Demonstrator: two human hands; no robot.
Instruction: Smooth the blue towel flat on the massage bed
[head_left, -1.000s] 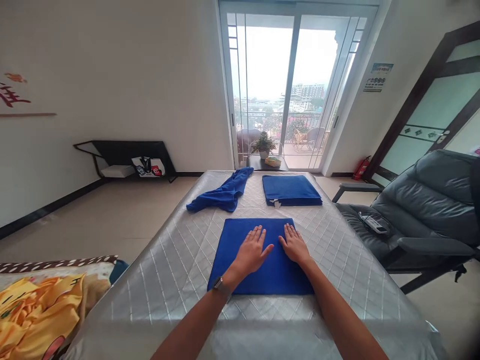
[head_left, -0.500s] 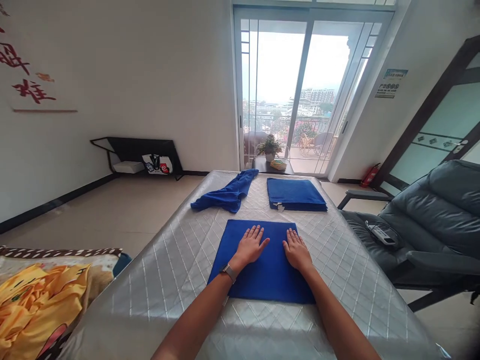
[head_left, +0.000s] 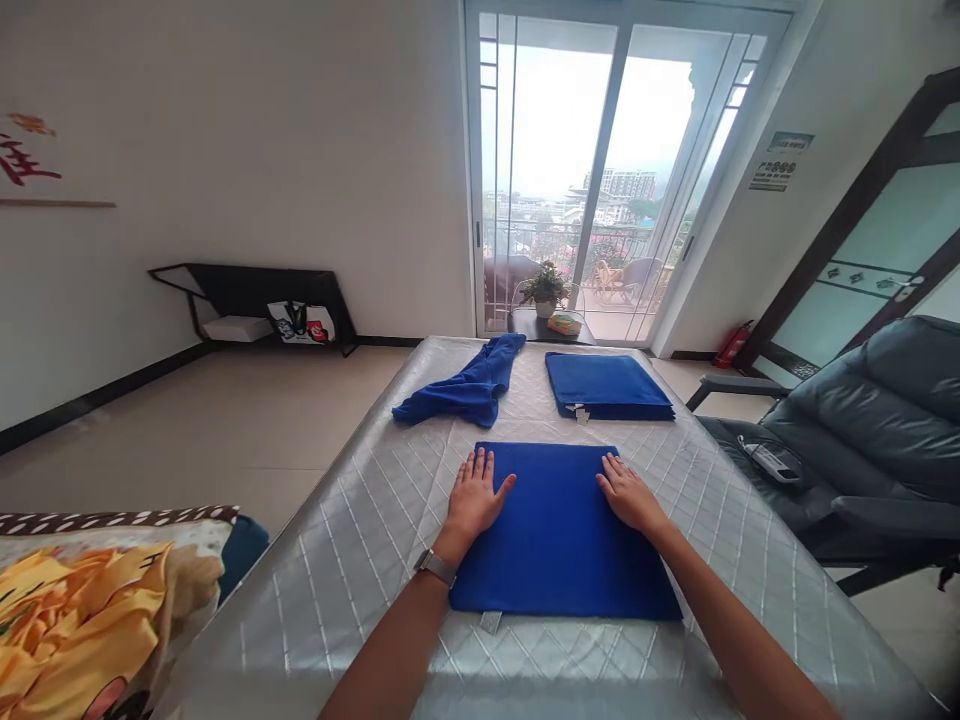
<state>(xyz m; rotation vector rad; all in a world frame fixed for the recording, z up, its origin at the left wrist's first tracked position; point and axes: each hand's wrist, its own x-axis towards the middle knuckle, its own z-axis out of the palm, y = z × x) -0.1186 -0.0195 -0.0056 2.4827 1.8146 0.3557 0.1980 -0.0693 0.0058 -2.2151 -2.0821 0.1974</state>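
A blue cloth (head_left: 559,540) lies spread as a flat rectangle on the silver quilted cover (head_left: 360,540), a small white label sticking out at its near edge. My left hand (head_left: 475,500) rests flat on its left side, fingers stretched out and thumb apart. On the right side, my right hand (head_left: 628,492) lies flat near the far corner, fingers extended. Beyond them sits a neat stack of folded blue cloths (head_left: 609,385) with white labels at the front. To its left is a crumpled blue cloth (head_left: 465,388).
A dark recliner (head_left: 870,420) with a power strip (head_left: 771,463) on its seat stands at the right. Yellow fabric (head_left: 82,610) lies at the lower left. Past the far edge, a small table holds a potted plant (head_left: 546,288) before the sliding glass door.
My hands have moved apart, the left toward the cloth's left edge and the right toward its right edge. The view has shifted slightly, and the label at the near edge now shows.
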